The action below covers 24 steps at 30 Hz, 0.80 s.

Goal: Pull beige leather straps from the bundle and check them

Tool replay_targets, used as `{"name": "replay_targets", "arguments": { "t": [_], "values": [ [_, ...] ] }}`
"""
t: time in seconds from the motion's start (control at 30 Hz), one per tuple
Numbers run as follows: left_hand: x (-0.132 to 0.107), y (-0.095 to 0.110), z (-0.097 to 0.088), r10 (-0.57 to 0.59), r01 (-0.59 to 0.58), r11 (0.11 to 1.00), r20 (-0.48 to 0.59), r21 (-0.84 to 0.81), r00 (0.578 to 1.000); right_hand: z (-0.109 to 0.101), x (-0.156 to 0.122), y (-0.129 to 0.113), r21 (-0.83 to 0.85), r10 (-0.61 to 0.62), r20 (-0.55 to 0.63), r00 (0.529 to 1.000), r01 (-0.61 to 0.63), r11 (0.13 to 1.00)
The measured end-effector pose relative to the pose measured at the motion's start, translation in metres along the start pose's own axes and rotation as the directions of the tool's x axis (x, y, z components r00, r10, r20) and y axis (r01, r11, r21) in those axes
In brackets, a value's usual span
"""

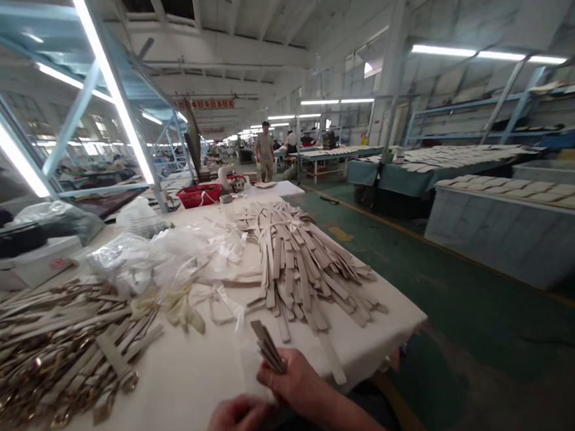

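Observation:
My right hand (295,380) is closed around a small bundle of flat beige strap pieces (268,348), whose ends stick up past the fingers. Close beside it, at the table's near edge, my left hand (236,424) is curled with its fingers pressed together. Blur and the right hand hide what it may hold. Beyond the hands, a large heap of similar strap pieces (296,267) spreads over the pale tabletop (191,386). One loose strap (331,358) lies just right of my right hand. Many straps with shiny metal buckles (56,363) are piled at left.
Clear plastic bags (147,258) and a pale yellowish glove-like item (183,311) lie mid-table. A white box (29,263) and a red basket (198,195) stand farther back. A grey bin (495,227) is across the aisle. A person (264,151) stands in the aisle ahead.

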State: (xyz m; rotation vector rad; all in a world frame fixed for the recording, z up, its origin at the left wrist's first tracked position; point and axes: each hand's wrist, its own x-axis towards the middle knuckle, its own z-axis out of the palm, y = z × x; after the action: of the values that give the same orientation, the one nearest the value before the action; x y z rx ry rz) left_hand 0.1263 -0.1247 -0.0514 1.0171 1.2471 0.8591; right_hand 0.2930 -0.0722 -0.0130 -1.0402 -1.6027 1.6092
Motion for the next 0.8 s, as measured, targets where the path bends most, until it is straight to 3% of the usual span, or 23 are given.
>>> {"name": "replay_targets", "arguments": {
  "t": [0.07, 0.13, 0.23, 0.33, 0.47, 0.6, 0.7, 0.8],
  "values": [
    [0.0, 0.018, -0.008, 0.022, -0.029, 0.997, -0.093, -0.077, 0.995, -0.002, -0.004, 0.003, 0.083, 0.039, 0.025, 0.999, -0.041, 0.996],
    [0.001, 0.036, -0.013, 0.011, -0.07, 0.958, -0.206, -0.279, 0.979, -0.002, -0.01, 0.005, 0.117, 0.06, 0.054, 0.997, -0.066, 0.991],
    [0.008, 0.056, -0.014, -0.082, -0.128, 0.801, -0.32, -0.584, 0.944, 0.001, -0.018, 0.008, 0.115, 0.065, 0.088, 0.994, -0.074, 0.991],
    [0.015, 0.066, -0.008, -0.219, -0.108, 0.666, -0.333, -0.738, 0.917, 0.005, -0.021, 0.01, 0.117, 0.095, 0.078, 0.992, -0.104, 0.988],
    [0.016, 0.068, 0.001, -0.276, -0.045, 0.638, -0.283, -0.769, 0.919, 0.003, -0.021, 0.009, 0.074, 0.087, 0.02, 0.996, -0.089, 0.993],
    [0.013, 0.063, 0.006, -0.251, -0.02, 0.678, -0.257, -0.735, 0.933, -0.002, -0.021, 0.001, -0.032, -0.04, -0.048, 0.998, 0.038, 0.999],
    [0.011, 0.06, 0.009, -0.258, -0.006, 0.666, -0.238, -0.746, 0.936, -0.006, -0.02, -0.006, -0.216, -0.165, -0.142, 0.976, 0.132, 0.967],
    [0.01, 0.055, 0.011, -0.243, 0.001, 0.675, -0.22, -0.738, 0.945, -0.009, -0.019, -0.008, -0.432, -0.26, -0.211, 0.942, 0.149, 0.889]
  ]
}}
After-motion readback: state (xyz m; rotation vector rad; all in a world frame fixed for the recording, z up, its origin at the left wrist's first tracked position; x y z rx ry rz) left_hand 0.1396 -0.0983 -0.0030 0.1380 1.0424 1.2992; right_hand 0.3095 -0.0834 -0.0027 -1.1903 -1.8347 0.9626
